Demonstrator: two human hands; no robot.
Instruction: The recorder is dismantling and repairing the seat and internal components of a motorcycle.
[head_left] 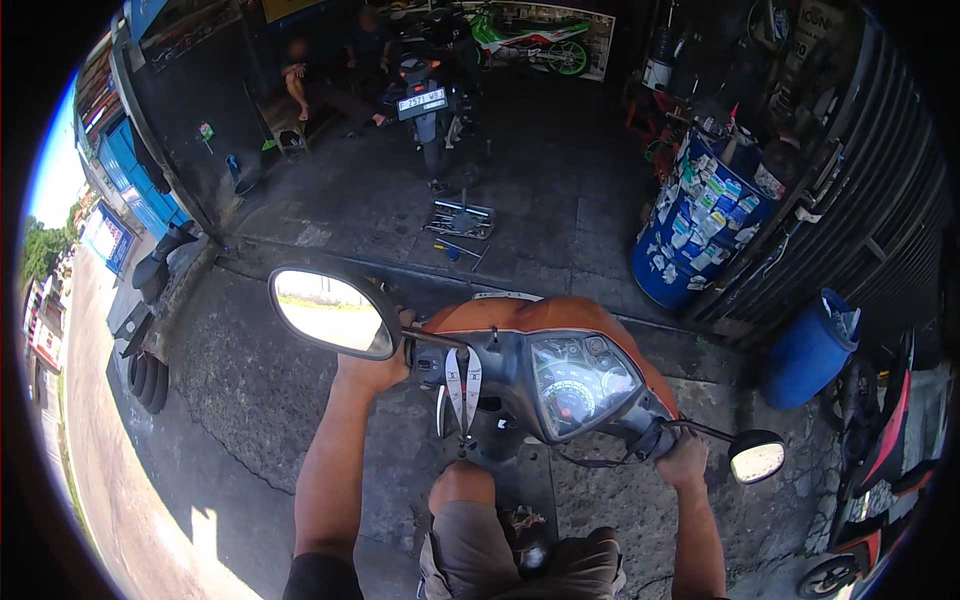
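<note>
I sit astride an orange scooter (590,318) with a black handlebar cover and a glass-fronted speedometer (582,385). My left hand (378,372) is closed around the left handlebar grip, partly hidden behind the left mirror (335,312). On the right, my right hand (683,460) wraps the other handlebar grip, just below the stalk of the right mirror (757,457). A white leaf-shaped piece (462,388) stands out beside the left switches. The handlebar is turned, its right end nearer to me than its left.
Ahead, a low step leads into a dark workshop with a parked motorcycle (425,110), a tool tray (460,219) and two seated people. A sticker-covered blue drum (700,220) and a blue bin (812,348) stand at right. Tyres (149,382) lie at left; motorcycle parts (890,430) crowd the far right.
</note>
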